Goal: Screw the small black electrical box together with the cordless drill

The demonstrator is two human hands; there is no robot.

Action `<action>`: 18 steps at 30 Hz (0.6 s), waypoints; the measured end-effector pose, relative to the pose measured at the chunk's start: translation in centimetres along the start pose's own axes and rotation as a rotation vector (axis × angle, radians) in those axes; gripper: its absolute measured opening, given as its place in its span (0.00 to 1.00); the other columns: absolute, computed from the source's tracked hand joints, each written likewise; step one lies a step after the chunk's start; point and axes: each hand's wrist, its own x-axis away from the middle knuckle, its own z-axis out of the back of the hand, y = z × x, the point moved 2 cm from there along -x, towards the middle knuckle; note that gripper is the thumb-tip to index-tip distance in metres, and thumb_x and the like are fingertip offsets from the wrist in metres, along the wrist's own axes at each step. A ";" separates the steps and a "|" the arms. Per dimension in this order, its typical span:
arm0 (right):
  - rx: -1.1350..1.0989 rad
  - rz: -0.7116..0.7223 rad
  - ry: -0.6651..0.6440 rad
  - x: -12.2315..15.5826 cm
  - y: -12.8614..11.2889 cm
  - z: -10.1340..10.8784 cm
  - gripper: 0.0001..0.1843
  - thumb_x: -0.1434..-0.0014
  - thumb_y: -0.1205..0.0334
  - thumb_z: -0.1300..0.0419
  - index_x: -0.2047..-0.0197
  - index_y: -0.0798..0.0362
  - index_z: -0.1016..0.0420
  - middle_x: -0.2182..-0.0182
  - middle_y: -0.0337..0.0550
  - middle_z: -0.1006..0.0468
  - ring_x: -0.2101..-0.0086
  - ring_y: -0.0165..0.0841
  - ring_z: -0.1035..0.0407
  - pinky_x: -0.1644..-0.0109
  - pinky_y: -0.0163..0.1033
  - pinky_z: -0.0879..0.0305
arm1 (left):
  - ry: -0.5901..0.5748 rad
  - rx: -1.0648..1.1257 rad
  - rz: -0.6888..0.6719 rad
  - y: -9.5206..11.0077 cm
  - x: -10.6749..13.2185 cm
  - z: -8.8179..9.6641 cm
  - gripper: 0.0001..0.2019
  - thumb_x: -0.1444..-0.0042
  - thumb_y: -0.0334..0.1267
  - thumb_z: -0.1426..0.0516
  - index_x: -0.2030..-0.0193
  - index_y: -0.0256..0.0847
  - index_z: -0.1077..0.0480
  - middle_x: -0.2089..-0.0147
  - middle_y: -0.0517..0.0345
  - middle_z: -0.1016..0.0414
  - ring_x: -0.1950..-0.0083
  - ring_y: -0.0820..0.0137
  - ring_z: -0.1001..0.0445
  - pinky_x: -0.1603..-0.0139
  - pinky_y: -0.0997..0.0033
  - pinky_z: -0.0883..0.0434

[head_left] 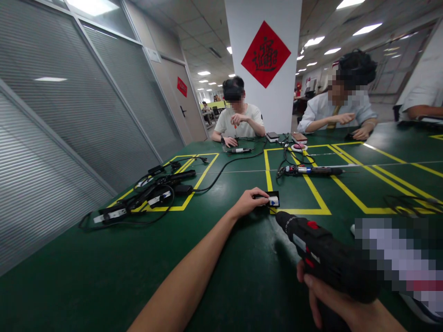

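Observation:
My right hand is wrapped round the handle of a black cordless drill with red buttons. The drill's chuck points left and away from me, close to a small black box. Inside the box shows a white piece with blue marks. My left hand pinches the box at its left side, fingertips on the white piece and the edge. The box rests on the green table, by a corner of yellow tape. Whether a bit sits in the chuck is hard to make out.
Black tools with cables lie at the left. A long black soldering-iron-like tool lies beyond the box. One person sits across the table holding a screwdriver; another sits at the right. A blurred-out object is near my right arm.

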 end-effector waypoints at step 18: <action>0.008 0.016 0.007 -0.1 0.4 0.1 0.11 0.39 0.52 0.49 0.60 0.51 0.38 0.83 0.34 0.25 0.84 0.30 0.30 0.76 0.35 0.37 | -0.001 -0.009 -0.013 0.2 0.1 0.1 0.13 0.51 0.43 0.42 0.61 0.37 0.27 0.59 0.53 0.28 0.56 0.69 0.31 0.52 0.70 0.36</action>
